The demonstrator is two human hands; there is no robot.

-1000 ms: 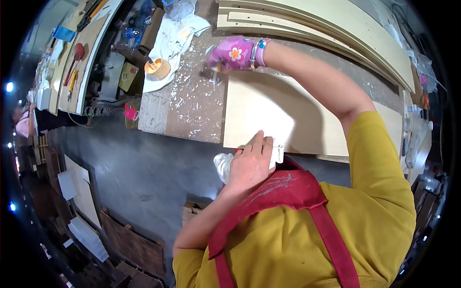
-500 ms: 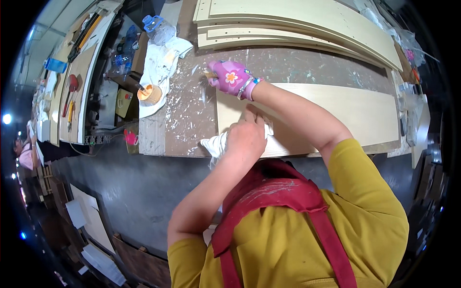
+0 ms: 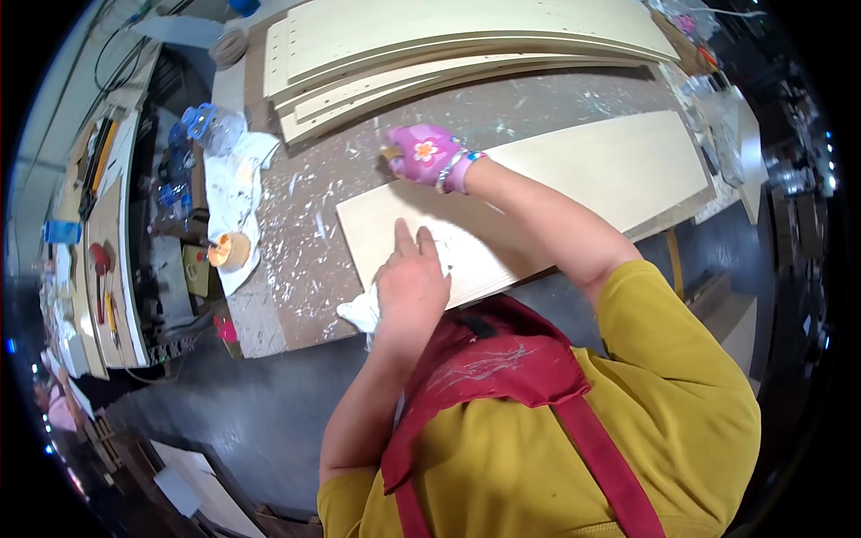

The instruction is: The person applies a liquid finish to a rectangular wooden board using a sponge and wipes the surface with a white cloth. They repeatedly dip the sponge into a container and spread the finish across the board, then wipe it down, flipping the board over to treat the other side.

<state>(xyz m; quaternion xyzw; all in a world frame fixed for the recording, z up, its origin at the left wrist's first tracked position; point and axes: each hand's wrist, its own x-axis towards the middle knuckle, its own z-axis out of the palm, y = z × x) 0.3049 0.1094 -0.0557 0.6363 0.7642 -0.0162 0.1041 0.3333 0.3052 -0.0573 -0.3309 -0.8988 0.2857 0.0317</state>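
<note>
A long pale wooden board [image 3: 592,170] lies along the near edge of the paint-spotted worktable. On its left part rests my bare left hand [image 3: 413,280], index finger stretched out against the surface, the other fingers on a bunched white cloth [image 3: 360,311] that shows on both sides of the hand. My right hand [image 3: 425,156], in a pink flowered glove, is closed just beyond the board's far edge. A small tan thing [image 3: 391,152] sticks out of its fingers; most of it is hidden, so its kind is unclear.
Several pale boards with drilled holes [image 3: 475,40] are stacked at the back. To the left, a cup of orange paste [image 3: 230,251] and a clear bottle [image 3: 215,128] stand on a white rag [image 3: 235,199]. A side bench [image 3: 112,224] carries tools; another person [image 3: 63,408] is far left.
My view has turned, so the table and board now appear tilted. My left index finger now reaches visibly onto the board's surface. The right hand still grips the small tan thing.
</note>
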